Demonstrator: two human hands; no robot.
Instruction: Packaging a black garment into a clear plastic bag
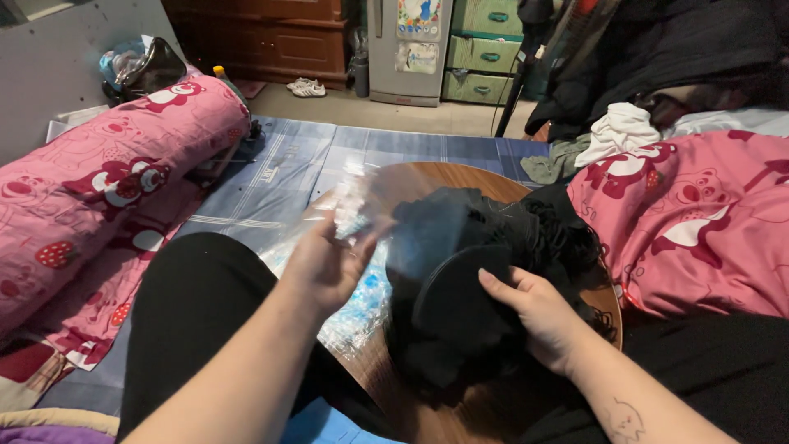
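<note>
the left hand (329, 263), just left of the frame's centre, has its fingers curled up and pinching the edge of a clear plastic bag (362, 247); motion blur hides the exact grip. the bag runs from the fingers down and to the left, over the near rim of a round wooden table (604, 304), with blue-and-white print showing through it lower down. the right hand (538, 316), right of centre, lies flat with its fingers loosely together, pressing on a heap of black fabric (485, 271) in the middle of the table. the heap sits immediately right of the bag's raised edge, so the bag's opening faces it; the right hand is the nearer of the 2 hands to the fabric, touching it.
</note>
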